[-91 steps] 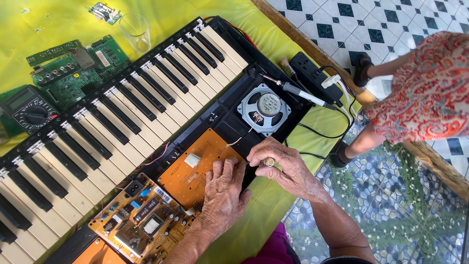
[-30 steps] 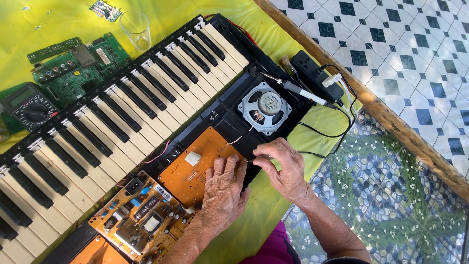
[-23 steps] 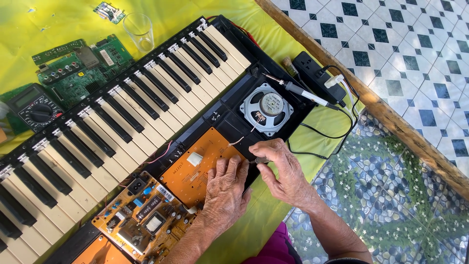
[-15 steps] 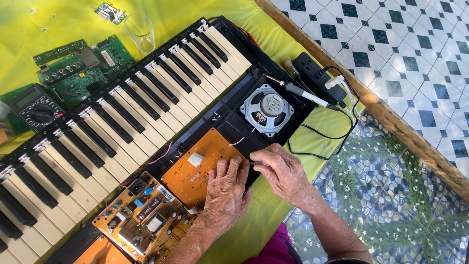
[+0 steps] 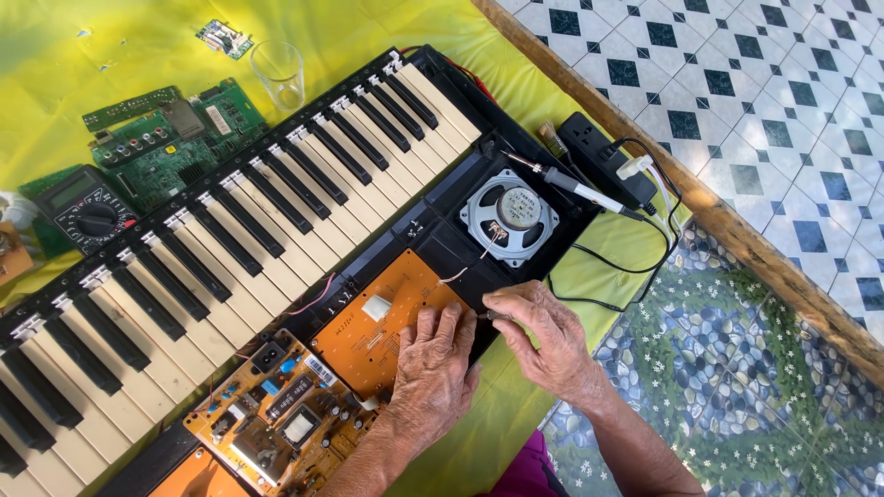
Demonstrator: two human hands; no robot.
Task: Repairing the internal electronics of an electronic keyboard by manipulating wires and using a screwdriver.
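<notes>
Hands (image 5: 488,354) on orange PCB (image 5: 387,322), kbd case (image 5: 442,235)

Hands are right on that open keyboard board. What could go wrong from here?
1. The left hand presses flat on the bare orange circuit board; it could flex or get shorted.
2. Thin wires to the speaker run beside the right hand; a tug might snap them.
3. The soldering iron rests on the case edge and could roll.

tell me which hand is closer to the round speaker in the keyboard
Right. The right hand sits just below the speaker, pinching something small near its wire. The left hand lies flat on the orange circuit board, further down and to the left of the speaker.
</notes>
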